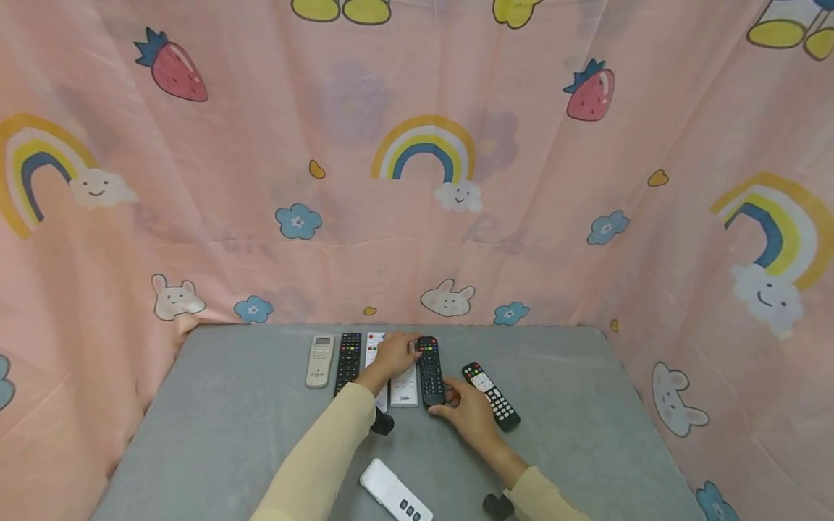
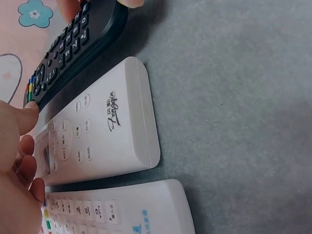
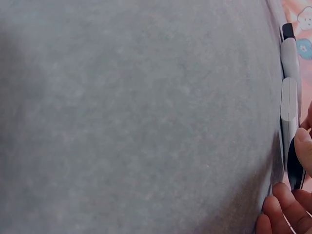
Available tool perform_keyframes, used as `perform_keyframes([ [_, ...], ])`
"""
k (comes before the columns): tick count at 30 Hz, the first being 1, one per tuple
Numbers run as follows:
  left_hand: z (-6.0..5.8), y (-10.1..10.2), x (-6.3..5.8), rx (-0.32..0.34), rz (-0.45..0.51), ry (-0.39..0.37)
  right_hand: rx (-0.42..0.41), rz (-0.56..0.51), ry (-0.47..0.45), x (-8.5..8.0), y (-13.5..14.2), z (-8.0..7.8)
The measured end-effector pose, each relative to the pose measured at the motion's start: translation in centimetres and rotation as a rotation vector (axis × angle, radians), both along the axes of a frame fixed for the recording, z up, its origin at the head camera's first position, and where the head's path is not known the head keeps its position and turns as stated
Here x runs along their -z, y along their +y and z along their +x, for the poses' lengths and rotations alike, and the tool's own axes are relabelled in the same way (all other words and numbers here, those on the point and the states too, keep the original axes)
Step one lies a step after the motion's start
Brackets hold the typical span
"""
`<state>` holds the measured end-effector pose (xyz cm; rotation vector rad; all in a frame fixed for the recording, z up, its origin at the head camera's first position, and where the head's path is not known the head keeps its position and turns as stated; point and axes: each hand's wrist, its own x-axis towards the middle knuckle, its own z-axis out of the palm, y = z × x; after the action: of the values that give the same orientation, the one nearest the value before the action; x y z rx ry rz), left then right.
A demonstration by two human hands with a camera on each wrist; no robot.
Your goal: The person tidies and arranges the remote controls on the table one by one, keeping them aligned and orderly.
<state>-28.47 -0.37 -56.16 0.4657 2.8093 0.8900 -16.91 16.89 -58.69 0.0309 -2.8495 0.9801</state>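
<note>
Left hand [image 1: 393, 354] pinches the black remote [image 1: 431, 373] near its top; right hand [image 1: 470, 411] grips the bottom. White remote [image 1: 405, 388] lies just beside.

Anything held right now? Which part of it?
Yes, a black remote: the left hand holds its far end, the right hand its near end and adjoining right edge.

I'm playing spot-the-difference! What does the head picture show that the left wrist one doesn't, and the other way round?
Only the head view shows the printed rainbows, the beige remote and the loose white remote. Only the left wrist view shows blue lettering on another white remote. Both show the left hand, right hand and the black remote between them.
</note>
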Motion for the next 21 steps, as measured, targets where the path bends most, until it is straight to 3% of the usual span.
perform_keyframes([
  [6, 0.13, 0.03, -0.44, 0.001, -0.013, -0.004, -0.004, -0.001, -0.008, 0.26, -0.17, -0.23],
  [21, 0.23, 0.84, 0.22, -0.03, -0.039, 0.022, -0.012, 0.014, 0.009, 0.54, -0.18, -0.2],
])
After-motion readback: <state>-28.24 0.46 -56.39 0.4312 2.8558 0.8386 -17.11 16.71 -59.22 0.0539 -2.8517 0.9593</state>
